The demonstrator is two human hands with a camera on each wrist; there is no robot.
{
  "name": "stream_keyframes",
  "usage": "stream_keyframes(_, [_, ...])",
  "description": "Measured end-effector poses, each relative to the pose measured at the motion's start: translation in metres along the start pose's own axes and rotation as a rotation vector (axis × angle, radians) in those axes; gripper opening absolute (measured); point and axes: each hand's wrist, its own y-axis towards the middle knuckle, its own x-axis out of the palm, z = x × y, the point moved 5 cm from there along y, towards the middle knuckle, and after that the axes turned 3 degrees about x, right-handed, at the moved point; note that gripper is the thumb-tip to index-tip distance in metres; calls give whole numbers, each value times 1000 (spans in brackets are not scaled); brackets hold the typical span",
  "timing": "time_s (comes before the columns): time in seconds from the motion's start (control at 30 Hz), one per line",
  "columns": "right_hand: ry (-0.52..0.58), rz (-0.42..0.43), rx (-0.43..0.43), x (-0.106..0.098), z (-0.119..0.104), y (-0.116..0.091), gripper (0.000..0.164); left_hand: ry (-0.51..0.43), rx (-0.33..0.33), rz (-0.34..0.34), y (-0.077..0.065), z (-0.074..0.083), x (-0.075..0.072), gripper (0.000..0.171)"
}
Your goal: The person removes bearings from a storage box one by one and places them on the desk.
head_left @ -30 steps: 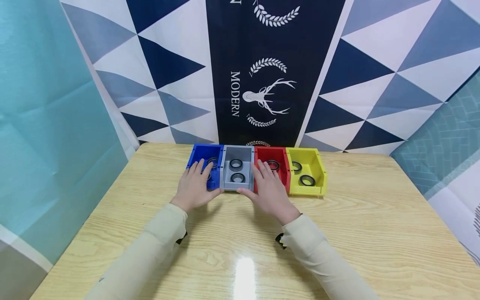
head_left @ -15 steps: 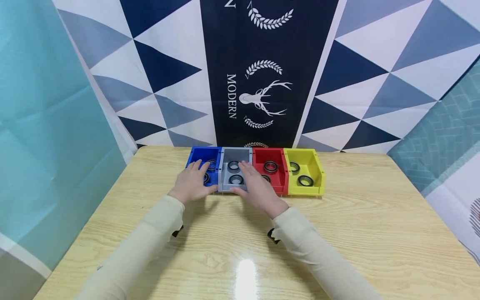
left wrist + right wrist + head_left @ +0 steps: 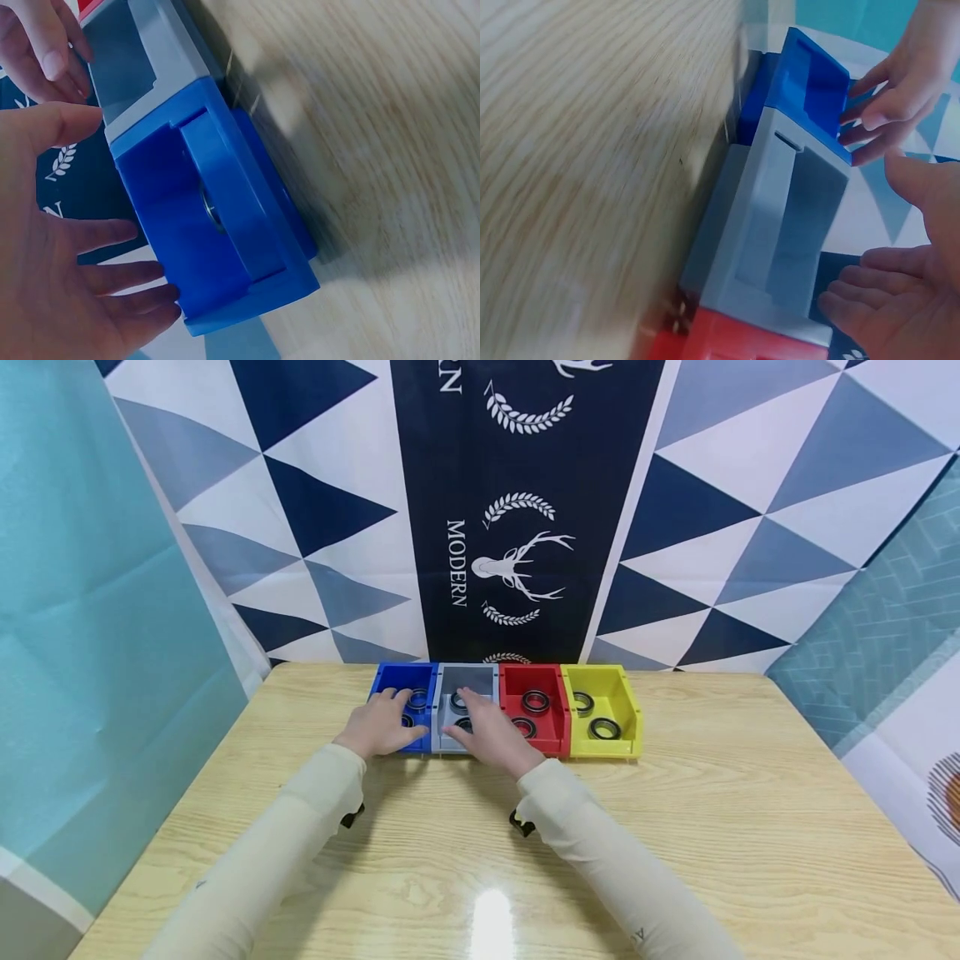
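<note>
Four-colour bins stand joined in a row: blue (image 3: 405, 677), grey (image 3: 468, 677), red (image 3: 517, 678) and yellow (image 3: 619, 693). My left hand (image 3: 377, 725) hovers over the blue bin's left front part, fingers spread and holding nothing. Over the grey bin is my right hand (image 3: 491, 729), also with nothing in it, its thumb apart from its fingers. Black-rimmed ball bearings lie in the bins, such as one in the red bin (image 3: 536, 701) and one in the yellow (image 3: 604, 728). Fingers partly cover those in the blue and grey bins. In the left wrist view, a bearing (image 3: 211, 207) shows inside the blue bin.
The bins sit at the back of a wooden table (image 3: 712, 810), close to a patterned cloth backdrop (image 3: 517, 468). A teal cloth (image 3: 127, 635) hangs at the left side. Dark straps or mounts show below both cuffs.
My right hand has moved left, from over the red bin to over the grey one. My left hand stays over the blue bin. The head view has shifted slightly.
</note>
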Motion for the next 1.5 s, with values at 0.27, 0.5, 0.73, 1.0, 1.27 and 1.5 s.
stream_keyframes(0.27, [86,-8,67,10,-4,22,68,13,6,-5,10,-3,-5,73])
stream_keyframes(0.5, [183,-31,174,18,-4,33,68,9,0,-30,16,-6,-6,72])
stream_keyframes(0.73, [298,-37,261,25,0,39,68,8,10,-51,22,-4,-5,71])
stream_keyframes(1.0, [471,-74,403,32,4,48,65,-20,38,-88,29,1,-9,68])
stream_keyframes(1.27, [594,-86,524,32,4,53,60,-50,-31,-202,37,-3,-1,67])
stream_keyframes(1.5, [635,-90,553,32,5,51,58,-51,-97,-246,40,-6,11,62])
